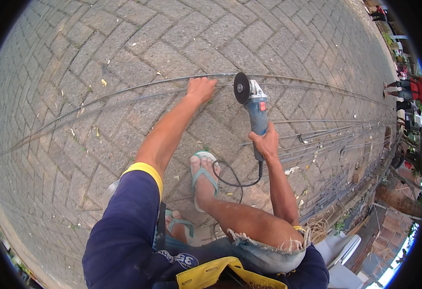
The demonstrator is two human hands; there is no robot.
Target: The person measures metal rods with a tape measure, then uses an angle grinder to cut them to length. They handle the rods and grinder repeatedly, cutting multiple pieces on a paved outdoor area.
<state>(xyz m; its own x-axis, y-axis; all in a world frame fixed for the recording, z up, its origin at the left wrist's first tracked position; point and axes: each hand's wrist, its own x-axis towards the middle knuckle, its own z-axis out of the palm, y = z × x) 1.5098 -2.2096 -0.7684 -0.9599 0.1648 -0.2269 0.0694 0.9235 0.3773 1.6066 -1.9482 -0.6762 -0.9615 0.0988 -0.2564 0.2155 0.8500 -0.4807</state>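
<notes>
My left hand (202, 89) is closed around a long thin metal rod (146, 85), which runs across the paving from the far left to the right. In my right hand (267, 143) is a blue-grey angle grinder (257, 113), gripped by its body near the cord end. The grinder's dark round disc (241, 88) stands upright to the right of my left hand, close to the rod. Whether disc and rod touch, I cannot tell. From the grinder's lower end a black power cord (235, 184) loops past my sandalled foot (204, 183).
Several more thin rods (338, 129) lie on the stone paving (138, 36) at the right. Beyond them, at the right rim, are wood pieces (398, 200), white plastic-looking items (348, 250) and people standing, among them one in a red top (417, 90).
</notes>
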